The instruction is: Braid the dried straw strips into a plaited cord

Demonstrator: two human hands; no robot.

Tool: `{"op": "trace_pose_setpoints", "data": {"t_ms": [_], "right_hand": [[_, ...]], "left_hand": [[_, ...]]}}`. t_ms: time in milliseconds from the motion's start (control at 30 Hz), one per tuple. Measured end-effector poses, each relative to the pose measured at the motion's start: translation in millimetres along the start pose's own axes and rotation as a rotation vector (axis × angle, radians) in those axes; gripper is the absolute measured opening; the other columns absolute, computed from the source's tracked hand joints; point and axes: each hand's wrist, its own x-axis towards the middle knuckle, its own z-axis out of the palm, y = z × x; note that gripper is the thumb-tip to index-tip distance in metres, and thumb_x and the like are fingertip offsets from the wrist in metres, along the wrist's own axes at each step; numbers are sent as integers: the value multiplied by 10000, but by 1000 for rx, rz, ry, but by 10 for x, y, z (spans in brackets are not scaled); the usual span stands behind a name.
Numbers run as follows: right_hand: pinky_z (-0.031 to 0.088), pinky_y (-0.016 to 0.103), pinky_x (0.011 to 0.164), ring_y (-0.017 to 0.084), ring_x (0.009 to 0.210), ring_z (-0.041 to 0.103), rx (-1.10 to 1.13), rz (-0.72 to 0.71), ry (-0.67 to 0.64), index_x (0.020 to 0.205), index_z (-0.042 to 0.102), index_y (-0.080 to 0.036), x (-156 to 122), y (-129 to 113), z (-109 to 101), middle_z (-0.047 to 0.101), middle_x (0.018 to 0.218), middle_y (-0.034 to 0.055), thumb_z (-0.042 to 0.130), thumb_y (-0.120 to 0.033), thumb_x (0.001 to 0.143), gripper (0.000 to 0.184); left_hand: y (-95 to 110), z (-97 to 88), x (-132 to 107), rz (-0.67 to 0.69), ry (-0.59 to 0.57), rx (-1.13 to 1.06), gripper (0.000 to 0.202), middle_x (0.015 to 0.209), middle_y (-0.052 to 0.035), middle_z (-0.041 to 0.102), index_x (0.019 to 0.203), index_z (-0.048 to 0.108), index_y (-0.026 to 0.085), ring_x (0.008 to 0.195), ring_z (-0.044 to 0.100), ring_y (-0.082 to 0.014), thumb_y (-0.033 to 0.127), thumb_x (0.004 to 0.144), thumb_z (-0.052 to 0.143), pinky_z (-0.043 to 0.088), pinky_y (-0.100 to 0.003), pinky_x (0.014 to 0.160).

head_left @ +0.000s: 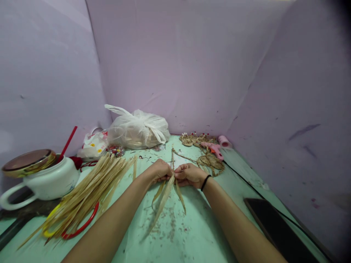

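Note:
At the middle of the table, my left hand (161, 170) and my right hand (190, 175) nearly meet, both pinching a braid of dried leaf strips. Loose tan strips (166, 197) fan out from between my fingers toward me. Beyond the fingers, the finished plait (181, 154) runs away and bends to the right, into a coiled braid (211, 163). A black band circles my right wrist. The exact crossing of the strips is hidden by my fingertips.
A bundle of dried strips (90, 182) lies left over red-and-yellow-handled scissors (82, 228). Behind are a white mug (55, 179) with a lid and a tied plastic bag (139, 128). At right sit a pink glue gun (214, 149), its black cord, and a phone (276, 226).

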Motion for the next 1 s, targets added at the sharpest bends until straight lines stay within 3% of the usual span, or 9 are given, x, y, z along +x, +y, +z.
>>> {"op": "trace_pose_setpoints", "data": {"t_ms": [200, 400, 533, 667, 833, 1000], "right_hand": [[497, 218, 462, 96, 418, 556, 15, -12, -56, 676, 455, -144, 1, 17, -5, 556, 462, -33, 530, 43, 657, 203], [453, 202, 403, 78, 344, 459, -54, -31, 19, 661, 441, -162, -35, -11, 69, 486, 384, -65, 510, 55, 619, 232], [320, 147, 331, 53, 299, 391, -122, -39, 15, 631, 458, -156, -49, -35, 77, 478, 365, -56, 499, 17, 639, 177], [155, 147, 293, 20, 273, 288, -214, -78, -38, 552, 489, -127, -17, -18, 21, 439, 353, -54, 502, -51, 670, 141], [112, 162, 295, 16, 261, 220, -239, -38, -71, 531, 515, -123, 27, 16, -45, 377, 333, -65, 505, -166, 711, 186], [78, 168, 294, 14, 258, 166, -224, -22, -59, 475, 435, -150, 29, 22, -39, 279, 301, -89, 548, -218, 682, 245]], "left_hand": [[-42, -39, 20, 28, -89, -22, 70, 366, 47, 390, 493, 498, 135, 306, 290, -42, 175, 549, 511, 184, -182, 329], [-47, -53, 21, 28, -109, -37, 143, 365, 53, 375, 488, 483, 142, 311, 283, -40, 245, 538, 568, 177, -185, 332], [-27, -33, 2, -33, -54, -9, 174, 331, 63, 329, 469, 454, 147, 300, 256, -38, 251, 545, 571, 146, -189, 336], [-7, -35, -17, -13, -55, -3, 156, 320, 64, 314, 462, 436, 153, 295, 245, -42, 222, 549, 545, 145, -197, 337], [-9, -62, -10, 40, -97, -38, 135, 339, 56, 330, 463, 444, 149, 298, 244, -42, 216, 554, 518, 141, -199, 331], [10, -67, -27, 42, -88, -47, 73, 356, 56, 346, 486, 472, 146, 307, 250, -47, 193, 528, 509, 140, -197, 325]]}}
